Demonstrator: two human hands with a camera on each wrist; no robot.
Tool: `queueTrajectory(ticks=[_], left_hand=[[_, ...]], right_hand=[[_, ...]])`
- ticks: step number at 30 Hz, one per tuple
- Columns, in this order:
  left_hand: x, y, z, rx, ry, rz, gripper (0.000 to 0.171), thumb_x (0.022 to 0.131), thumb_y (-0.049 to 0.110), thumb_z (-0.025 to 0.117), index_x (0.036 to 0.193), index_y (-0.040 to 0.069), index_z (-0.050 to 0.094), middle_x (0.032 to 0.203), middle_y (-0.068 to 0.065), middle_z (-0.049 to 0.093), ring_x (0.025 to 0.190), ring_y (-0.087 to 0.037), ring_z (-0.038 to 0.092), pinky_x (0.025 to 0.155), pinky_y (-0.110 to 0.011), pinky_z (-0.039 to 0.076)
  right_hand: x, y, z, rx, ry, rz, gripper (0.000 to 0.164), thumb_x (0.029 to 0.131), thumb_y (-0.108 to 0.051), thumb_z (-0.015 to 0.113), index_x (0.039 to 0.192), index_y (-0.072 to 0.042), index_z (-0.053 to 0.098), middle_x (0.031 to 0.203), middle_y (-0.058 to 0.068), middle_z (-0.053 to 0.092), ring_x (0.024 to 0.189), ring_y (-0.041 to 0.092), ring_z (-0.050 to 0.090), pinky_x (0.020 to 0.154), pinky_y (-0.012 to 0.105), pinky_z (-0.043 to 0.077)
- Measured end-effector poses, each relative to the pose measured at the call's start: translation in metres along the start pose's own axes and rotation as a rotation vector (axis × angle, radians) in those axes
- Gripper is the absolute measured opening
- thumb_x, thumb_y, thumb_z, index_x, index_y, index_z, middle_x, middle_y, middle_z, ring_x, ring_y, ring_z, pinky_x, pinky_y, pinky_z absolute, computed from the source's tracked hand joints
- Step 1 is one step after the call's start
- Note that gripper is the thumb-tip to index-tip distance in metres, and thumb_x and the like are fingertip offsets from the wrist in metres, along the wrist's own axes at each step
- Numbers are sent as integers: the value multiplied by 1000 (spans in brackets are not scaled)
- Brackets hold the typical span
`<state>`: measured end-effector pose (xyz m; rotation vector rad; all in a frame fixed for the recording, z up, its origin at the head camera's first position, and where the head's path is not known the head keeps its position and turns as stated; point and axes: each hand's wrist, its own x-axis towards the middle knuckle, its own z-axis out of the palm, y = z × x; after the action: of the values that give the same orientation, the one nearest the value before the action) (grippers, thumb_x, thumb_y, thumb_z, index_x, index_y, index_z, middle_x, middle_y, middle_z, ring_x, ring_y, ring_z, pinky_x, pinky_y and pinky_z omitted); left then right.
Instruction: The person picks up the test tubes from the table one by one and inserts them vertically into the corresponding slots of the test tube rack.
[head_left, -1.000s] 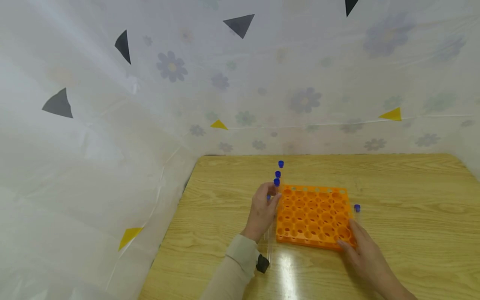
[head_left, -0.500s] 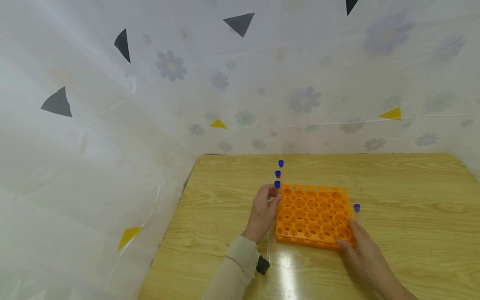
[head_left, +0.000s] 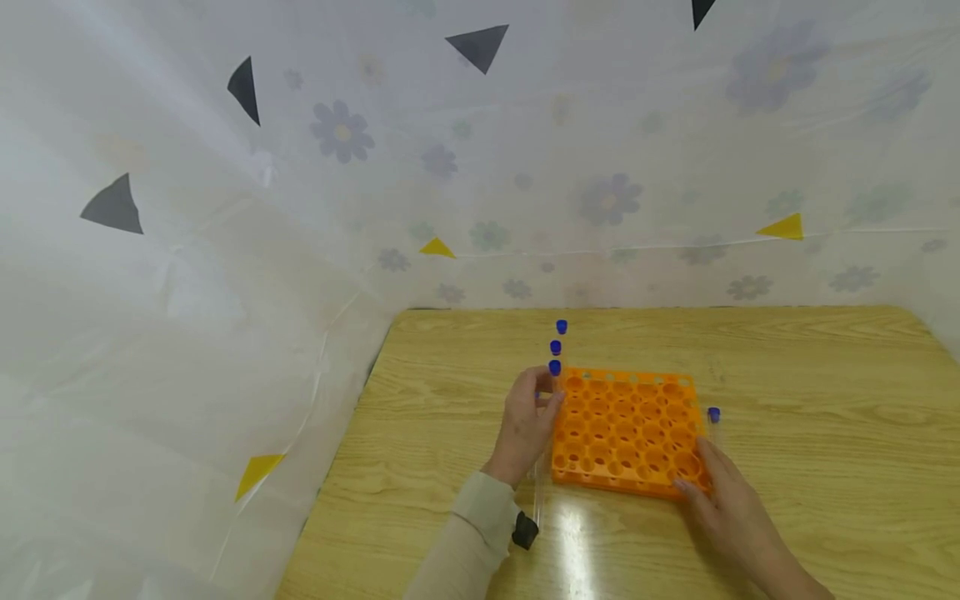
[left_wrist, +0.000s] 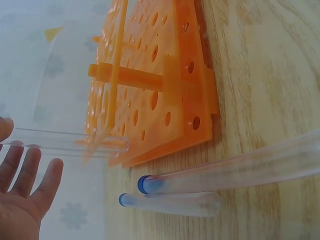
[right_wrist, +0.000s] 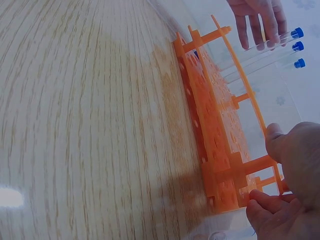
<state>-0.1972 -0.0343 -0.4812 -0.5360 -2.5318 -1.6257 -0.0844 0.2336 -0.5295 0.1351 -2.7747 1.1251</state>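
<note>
An orange test tube rack (head_left: 615,486) stands on the table between the two hands. At its left edge my left hand (head_left: 520,425) pinches a clear test tube (left_wrist: 65,139) with a blue cap. In the left wrist view this tube's rounded end passes through the rack's top plate and stops above the lower tier. Two more blue-capped test tubes stand beyond it in the rack, with one cap (head_left: 556,347) behind the other cap (head_left: 562,326). The near right corner of the rack is gripped by my right hand (head_left: 731,508), thumb in front and fingers along the side.
Left of the rack, a large test tube (left_wrist: 240,171) and a smaller tube (left_wrist: 170,203) lie on the wooden table (head_left: 840,467). Another blue-capped tube (head_left: 715,415) lies to its right. White flowered sheeting (head_left: 525,167) encloses the back and left.
The held test tube has shifted slightly toward the rack, its cap moving a little right and down before settling. The right hand and rack have stayed in place.
</note>
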Motion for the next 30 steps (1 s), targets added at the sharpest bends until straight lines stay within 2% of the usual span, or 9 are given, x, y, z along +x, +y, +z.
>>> queueTrajectory(ticks=[9,12,15,19,25,30], left_hand=[[-2,1,-6,-9,26,-16,33,102,26,55,133,16,51,119,1,58,109,-11,57,94,-26,52],[-1,-1,-12,19,55,-21,30,103,23,51,133,16,51,120,1,58,109,-12,57,92,-27,53],[0,-5,-20,68,84,-56,29,103,17,50,132,16,52,120,1,58,108,-11,57,89,-26,53],[-1,-8,-26,119,78,-164,31,100,10,50,130,14,53,120,-5,58,103,-15,58,84,-29,54],[-8,-17,-27,233,-31,-337,38,92,6,55,130,6,53,120,-16,57,99,-22,60,80,-34,54],[-15,-22,-23,296,-84,-384,38,91,9,61,128,4,54,116,-17,58,93,-23,59,79,-37,53]], right_hand=[[-1,0,0,-3,-7,6,71,99,-24,61,146,18,27,143,45,33,127,62,36,97,73,34],[-1,-1,-1,-2,-5,6,71,99,-24,61,146,18,27,142,45,33,126,62,36,97,73,34],[-1,-1,-2,1,-10,9,71,100,-24,60,146,18,27,143,45,32,127,63,36,97,73,33],[0,-1,-3,1,-7,4,70,100,-24,60,146,18,26,143,45,32,127,63,35,98,73,33],[0,-2,-3,-13,-18,16,71,100,-26,59,146,18,27,143,45,32,127,63,35,98,73,33],[0,-2,-3,-16,-18,15,71,100,-25,60,145,18,28,143,45,33,127,62,36,98,73,34]])
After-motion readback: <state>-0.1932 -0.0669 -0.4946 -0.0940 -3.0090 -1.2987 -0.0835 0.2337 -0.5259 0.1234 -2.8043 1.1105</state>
